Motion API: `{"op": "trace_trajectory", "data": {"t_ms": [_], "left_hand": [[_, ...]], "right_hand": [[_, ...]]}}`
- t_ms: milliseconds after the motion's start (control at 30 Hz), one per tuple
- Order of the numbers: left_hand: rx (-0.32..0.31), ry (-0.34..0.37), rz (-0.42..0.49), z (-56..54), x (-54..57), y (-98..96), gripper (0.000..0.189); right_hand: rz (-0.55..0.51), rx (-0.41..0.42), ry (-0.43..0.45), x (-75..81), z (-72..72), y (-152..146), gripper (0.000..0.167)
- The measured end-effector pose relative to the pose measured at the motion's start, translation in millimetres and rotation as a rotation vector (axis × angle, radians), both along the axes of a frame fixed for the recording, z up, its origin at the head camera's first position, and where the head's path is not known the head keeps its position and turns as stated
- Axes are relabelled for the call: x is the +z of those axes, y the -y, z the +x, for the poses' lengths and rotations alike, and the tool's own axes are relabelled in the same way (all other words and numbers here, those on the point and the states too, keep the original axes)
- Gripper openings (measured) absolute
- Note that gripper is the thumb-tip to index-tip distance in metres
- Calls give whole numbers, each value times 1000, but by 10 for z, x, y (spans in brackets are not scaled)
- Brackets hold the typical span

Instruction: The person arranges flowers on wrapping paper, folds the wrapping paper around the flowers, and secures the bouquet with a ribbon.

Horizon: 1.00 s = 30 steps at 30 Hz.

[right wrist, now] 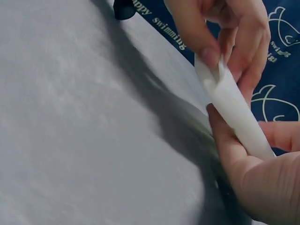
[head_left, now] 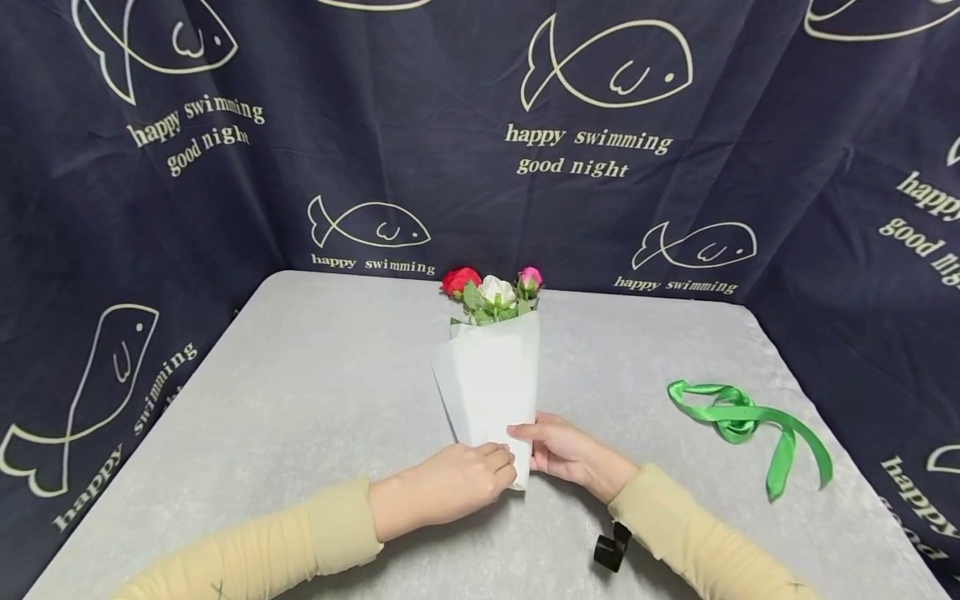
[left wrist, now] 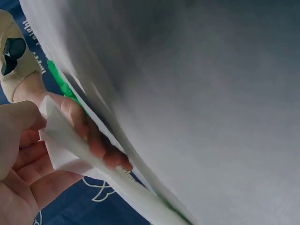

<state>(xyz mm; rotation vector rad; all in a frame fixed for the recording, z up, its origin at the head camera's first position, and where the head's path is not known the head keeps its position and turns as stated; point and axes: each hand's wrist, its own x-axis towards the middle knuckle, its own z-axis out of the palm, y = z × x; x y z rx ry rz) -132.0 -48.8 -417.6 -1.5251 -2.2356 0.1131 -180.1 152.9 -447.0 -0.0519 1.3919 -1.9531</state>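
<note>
A bouquet lies on the table, with a red flower (head_left: 461, 282), a white flower (head_left: 497, 292) and a pink flower (head_left: 530, 277) above green leaves. White wrapping paper (head_left: 495, 375) covers its stems and narrows towards the near end. At that narrow end my left hand (head_left: 457, 485) pinches the paper between thumb and fingers, as the right wrist view shows from below. My right hand (head_left: 566, 450) grips the wrap from its right side, thumb laid over the front and fingers behind. The stems are hidden inside the paper.
A loose green ribbon (head_left: 738, 414) lies looped on the right part of the grey-covered table (head_left: 337, 367). By the right sleeve's cuff sits a small black device (head_left: 612, 548). Dark blue curtains (head_left: 465, 167) with fish prints hang behind and at both sides.
</note>
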Motion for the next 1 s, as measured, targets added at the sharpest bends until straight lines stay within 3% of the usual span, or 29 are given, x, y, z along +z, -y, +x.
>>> {"op": "trace_trajectory", "data": {"t_ms": [133,267,500,700,833,1000], "left_hand": [[40,125,74,-9,8,11,10],[121,282,203,-76,18,58,13],[374,515,407,-297,-1,168,32],[597,720,590,-505,-83,216,62],[699,914,742,-636,-147,198,82],[805,1250,1018,-745,-185,151,92]], "right_hand": [[22,-41,-14,-37,13,35,36],[47,-67,-16,-54,18,50,38],[67,-110,-23,-28,26,72,41],[74,-136,-2,-8,46,69,36],[85,-126,-22,4,56,54,35],[105,-100,-57,-2,59,43,35]]}}
